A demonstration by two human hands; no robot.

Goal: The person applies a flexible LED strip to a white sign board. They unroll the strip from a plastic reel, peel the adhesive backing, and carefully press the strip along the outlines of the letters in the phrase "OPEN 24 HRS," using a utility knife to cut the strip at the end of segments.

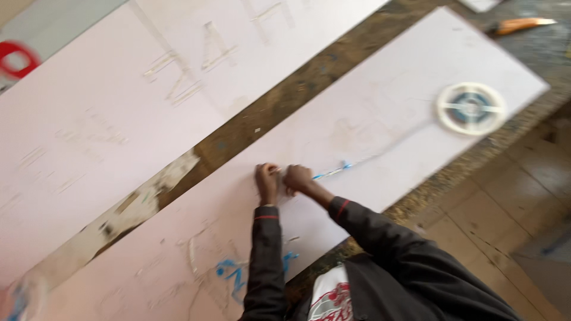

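Head view is blurred by motion, so small things are hard to read. Both hands sit close together near the middle of the long white board [380, 119], knuckles up. The left hand [267, 183] is curled tight with something thin pinched at its fingertips — too small and smeared to name with certainty. The right hand [299, 178] is likewise closed in a narrow grip on the near end of a thin strip [333, 172], blue and white, that runs off toward 2 o'clock. From there a faint line carries on across the board to a round white reel [471, 108] with a blue centre, lying flat near the board's far right corner.

Dark sleeves hide both wrists, and the person's chest is cut off at the bottom edge.

A second white board [89, 131], with faint cut letter shapes, lies at 10 o'clock, apart from the first; a bare strip of worn workbench [285, 95] runs between them. Blue marks [232, 274] show on the near board at 7 o'clock, partly hidden by the left sleeve.

At 1 o'clock an orange-handled tool [518, 25] lies beyond the board — its tip is too blurred to tell. The board's right edge meets the bench edge, with tiled floor [511, 208] open at 4 o'clock.
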